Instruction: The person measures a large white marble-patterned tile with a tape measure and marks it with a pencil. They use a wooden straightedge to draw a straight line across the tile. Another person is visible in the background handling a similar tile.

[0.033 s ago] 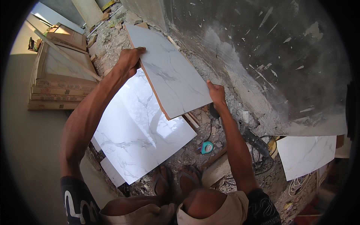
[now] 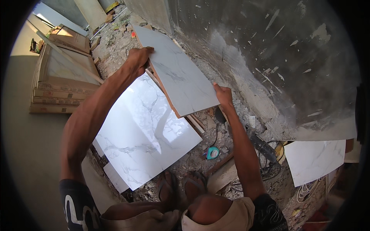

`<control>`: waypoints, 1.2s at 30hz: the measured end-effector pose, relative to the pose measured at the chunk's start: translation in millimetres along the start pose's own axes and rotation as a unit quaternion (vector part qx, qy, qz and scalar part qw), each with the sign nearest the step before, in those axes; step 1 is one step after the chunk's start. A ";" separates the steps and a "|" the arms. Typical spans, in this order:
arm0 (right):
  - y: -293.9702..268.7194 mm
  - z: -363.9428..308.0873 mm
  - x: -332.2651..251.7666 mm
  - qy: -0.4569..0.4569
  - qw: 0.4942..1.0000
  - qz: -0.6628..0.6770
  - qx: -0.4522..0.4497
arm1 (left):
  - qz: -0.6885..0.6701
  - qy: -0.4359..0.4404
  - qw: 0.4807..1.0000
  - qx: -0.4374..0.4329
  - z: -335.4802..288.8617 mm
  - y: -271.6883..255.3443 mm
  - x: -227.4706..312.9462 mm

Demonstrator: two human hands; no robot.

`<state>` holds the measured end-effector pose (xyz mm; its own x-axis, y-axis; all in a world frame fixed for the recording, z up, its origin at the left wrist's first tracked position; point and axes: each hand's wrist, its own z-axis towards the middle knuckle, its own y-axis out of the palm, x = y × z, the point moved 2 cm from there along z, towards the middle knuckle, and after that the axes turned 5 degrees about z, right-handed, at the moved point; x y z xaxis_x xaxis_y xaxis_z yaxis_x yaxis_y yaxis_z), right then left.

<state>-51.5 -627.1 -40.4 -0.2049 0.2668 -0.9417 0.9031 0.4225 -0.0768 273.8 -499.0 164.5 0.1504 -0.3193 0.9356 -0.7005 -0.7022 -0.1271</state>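
Both my hands hold up a white marble-look tile (image 2: 181, 77) with grey veins and a brown edge, tilted in the air. My left hand (image 2: 138, 61) grips its left long edge, thumb on the face and fingers hidden underneath. On the near right corner my right hand (image 2: 224, 97) is closed, thumb on top. Beneath the held piece lies a larger glossy white marble-look tile (image 2: 135, 142), bright with reflected light. A teal tape measure (image 2: 212, 153) rests on the rubble between that tile and my right forearm.
Cartons of tiles (image 2: 61, 88) are stacked at the left with a wooden strip (image 2: 69, 57) across them. A rough grey wall (image 2: 269, 57) rises at the right. A dark power tool (image 2: 263, 147) with a cable lies beyond my right forearm, near another white tile (image 2: 318, 159).
The held tile has shifted slightly right, and its near corner sits a little farther from me. My left hand has moved right with it. A small red spot now shows beside its far end.
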 end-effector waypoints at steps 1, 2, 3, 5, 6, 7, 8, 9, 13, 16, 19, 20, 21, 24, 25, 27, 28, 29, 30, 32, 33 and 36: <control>-19.0 13.9 6.0 0.011 1.000 -0.020 0.005 | 0.010 -0.003 1.000 0.003 -5.2 30.9 10.3; -33.2 22.3 4.9 0.021 0.999 -0.037 0.007 | 0.021 -0.004 1.000 0.009 -14.2 58.1 25.6; -32.7 26.8 -2.4 0.019 0.998 -0.062 0.010 | 0.013 0.011 1.000 0.017 -7.5 64.7 29.6; -32.3 31.2 -14.3 0.019 0.993 -0.115 0.020 | -0.003 0.034 0.999 0.028 16.4 77.0 27.2; -39.6 26.3 -20.3 -0.017 0.988 -0.150 0.043 | -0.004 0.025 0.999 0.030 17.6 87.6 24.3; -44.8 11.3 -31.7 -0.049 0.980 -0.185 0.061 | -0.005 0.012 0.999 0.035 15.3 95.2 18.5; -53.5 -7.8 -46.9 -0.081 0.968 -0.224 0.082 | -0.008 -0.003 0.999 0.037 11.3 106.9 13.6; -59.4 -28.1 -64.2 -0.101 0.976 -0.153 0.115 | -0.006 -0.006 0.999 0.042 5.0 122.3 21.1; -67.8 -121.1 -109.8 -0.276 0.958 0.058 0.049 | 0.272 -0.001 0.961 0.041 53.9 151.1 15.0; -67.1 -138.6 -115.7 -0.376 0.922 0.044 0.082 | 0.629 0.139 0.762 -0.060 51.8 177.4 25.8; -74.0 -116.6 -81.4 -0.321 0.932 0.033 0.167 | 0.702 0.192 0.682 -0.075 15.8 219.2 44.4; -81.0 -106.3 -73.5 -0.312 0.929 0.049 0.194 | 0.702 0.239 0.667 -0.081 9.0 226.2 48.3; -81.1 -98.6 -68.4 -0.302 0.926 0.069 0.216 | 0.703 0.280 0.648 -0.083 8.5 227.0 48.9; -76.0 -95.4 -75.9 -0.333 0.894 -0.049 0.295 | 0.692 0.394 0.596 -0.106 12.3 223.5 51.1; -69.5 -98.9 -90.1 -0.341 0.870 -0.142 0.327 | 0.687 0.428 0.577 -0.108 20.8 215.9 54.9; -68.5 -97.3 -92.9 -0.326 0.854 -0.182 0.361 | 0.594 0.452 0.650 -0.140 42.2 217.8 55.3; -72.4 -96.1 -91.9 -0.318 0.843 -0.205 0.381 | 0.639 0.450 0.604 -0.154 40.9 219.8 56.1; -75.1 -94.9 -90.2 -0.318 0.842 -0.200 0.387 | 0.679 0.449 0.556 -0.168 39.9 220.2 57.4; -74.5 -93.9 -88.4 -0.318 0.842 -0.194 0.392 | 0.693 0.442 0.538 -0.187 45.5 218.7 51.9; -74.6 -92.3 -85.2 -0.322 0.836 -0.186 0.404 | 0.717 0.428 0.500 -0.228 58.8 219.9 46.9; -74.7 -92.7 -84.2 -0.325 0.831 -0.186 0.411 | 0.728 0.420 0.481 -0.249 70.2 221.9 41.2; -81.2 -86.4 -78.1 -0.329 0.825 -0.190 0.419 | 0.697 0.471 0.484 -0.241 99.6 227.0 19.4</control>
<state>-141.5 -607.4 67.6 -0.5324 -0.3916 -0.7505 0.8214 -0.4531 -0.3463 187.3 -727.9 121.1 -0.9283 0.3231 -0.1841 0.2206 0.0798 -0.9721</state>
